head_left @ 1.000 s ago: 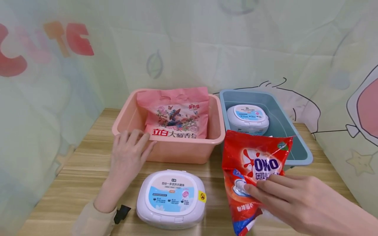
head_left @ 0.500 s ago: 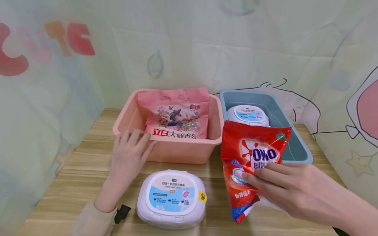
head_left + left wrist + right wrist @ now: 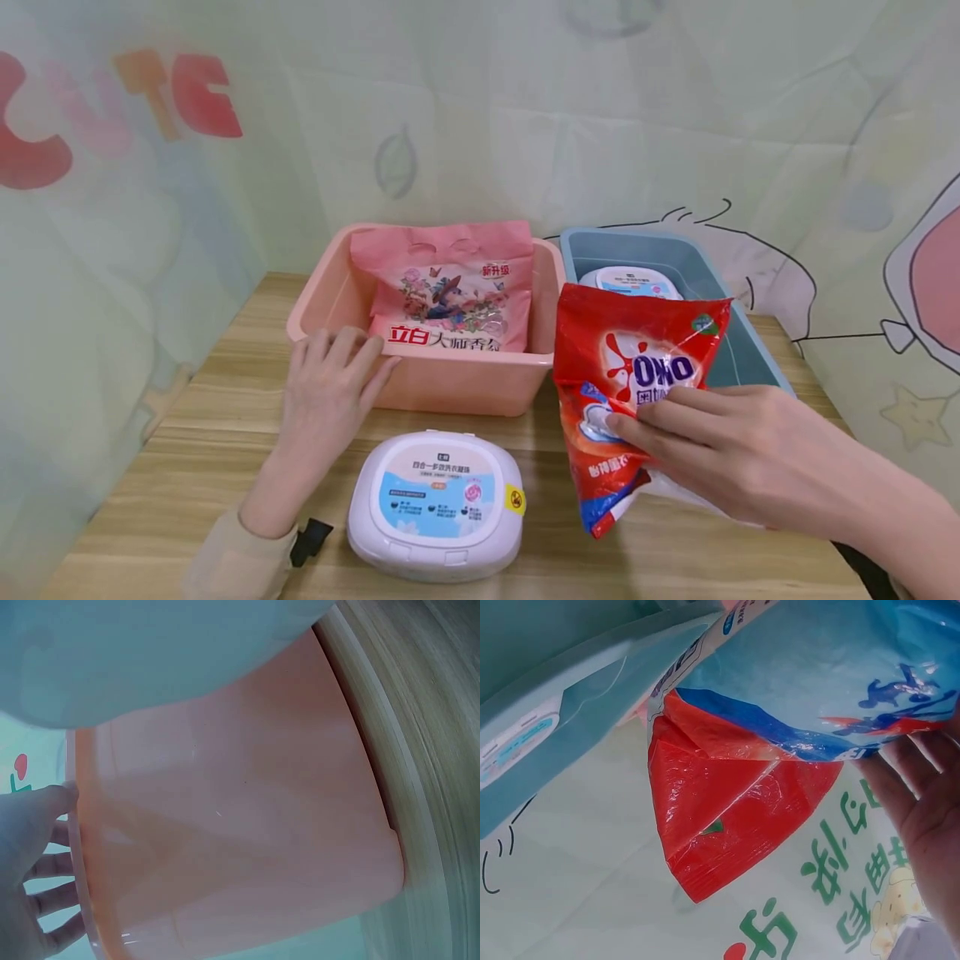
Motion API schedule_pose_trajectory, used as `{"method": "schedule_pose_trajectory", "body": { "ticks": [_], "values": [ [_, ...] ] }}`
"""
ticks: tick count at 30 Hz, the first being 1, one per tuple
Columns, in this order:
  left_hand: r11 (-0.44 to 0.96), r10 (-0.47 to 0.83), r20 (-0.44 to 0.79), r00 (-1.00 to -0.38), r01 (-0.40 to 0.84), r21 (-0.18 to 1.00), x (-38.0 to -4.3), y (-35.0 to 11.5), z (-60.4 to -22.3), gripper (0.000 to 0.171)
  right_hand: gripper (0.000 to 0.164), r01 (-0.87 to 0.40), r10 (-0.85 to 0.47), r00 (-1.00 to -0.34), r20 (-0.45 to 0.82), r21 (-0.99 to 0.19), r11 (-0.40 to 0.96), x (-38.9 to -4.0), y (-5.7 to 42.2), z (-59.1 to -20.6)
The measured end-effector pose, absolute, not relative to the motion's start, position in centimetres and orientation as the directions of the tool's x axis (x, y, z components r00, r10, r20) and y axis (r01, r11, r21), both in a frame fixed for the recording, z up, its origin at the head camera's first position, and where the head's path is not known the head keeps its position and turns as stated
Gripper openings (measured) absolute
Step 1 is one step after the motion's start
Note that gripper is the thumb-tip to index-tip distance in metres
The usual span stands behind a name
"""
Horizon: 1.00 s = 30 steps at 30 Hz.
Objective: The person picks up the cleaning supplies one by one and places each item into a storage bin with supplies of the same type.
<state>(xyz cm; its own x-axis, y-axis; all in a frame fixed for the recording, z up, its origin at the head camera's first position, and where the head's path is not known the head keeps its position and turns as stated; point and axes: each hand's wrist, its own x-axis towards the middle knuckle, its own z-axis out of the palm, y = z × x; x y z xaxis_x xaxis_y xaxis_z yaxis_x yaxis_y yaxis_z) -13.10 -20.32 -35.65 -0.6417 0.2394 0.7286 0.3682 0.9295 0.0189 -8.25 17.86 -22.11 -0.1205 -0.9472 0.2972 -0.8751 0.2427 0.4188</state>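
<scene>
Red Omo bag point(image 3: 603, 358), held up off the right end of the pink basin point(image 3: 450, 385) and partly masking the blue basin point(image 3: 738, 362) beside it, lies forward and leftward of the right hand point(image 3: 731, 450), which grips its lower right side; the bag's long axis runs up and away, broad top above, tapered foot below. The left hand point(image 3: 330, 379), well apart from the bag, holds the pink basin's near left rim, fingers hooked over, thumb outside. Inside that smooth plastic basin leans a soft pink pouch point(image 3: 450, 292) with a floral print. In front of it, on the wood-grain worktop point(image 3: 202, 467), sits a glossy, rounded white tub point(image 3: 435, 508). To its right, the red bag's shiny film is creased; behind, the round-cornered blue basin contains a second tub point(image 3: 632, 281), half hidden.
</scene>
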Motion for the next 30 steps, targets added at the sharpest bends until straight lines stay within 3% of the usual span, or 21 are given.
{"method": "schedule_pose_trajectory", "body": {
  "ticks": [14,23,30],
  "values": [
    [0.927,0.239,0.738,-0.630,0.374,0.019,-13.2,-20.3,-35.7,0.029,0.048,-0.889,-0.952,-0.118,0.283,0.397,0.228,-9.9,17.1,-21.1],
    [0.931,0.242,0.745,-0.622,0.366,0.003,-13.2,-20.6,-35.6,0.029,0.034,-0.891,-0.951,-0.103,0.292,0.398,0.218,-11.5,15.9,-20.5],
    [0.925,0.239,0.757,-0.608,0.380,0.013,-13.4,-20.4,-35.8,0.028,0.050,-0.893,-0.942,-0.130,0.310,0.376,0.247,-12.8,15.4,-20.2]
  ]
}}
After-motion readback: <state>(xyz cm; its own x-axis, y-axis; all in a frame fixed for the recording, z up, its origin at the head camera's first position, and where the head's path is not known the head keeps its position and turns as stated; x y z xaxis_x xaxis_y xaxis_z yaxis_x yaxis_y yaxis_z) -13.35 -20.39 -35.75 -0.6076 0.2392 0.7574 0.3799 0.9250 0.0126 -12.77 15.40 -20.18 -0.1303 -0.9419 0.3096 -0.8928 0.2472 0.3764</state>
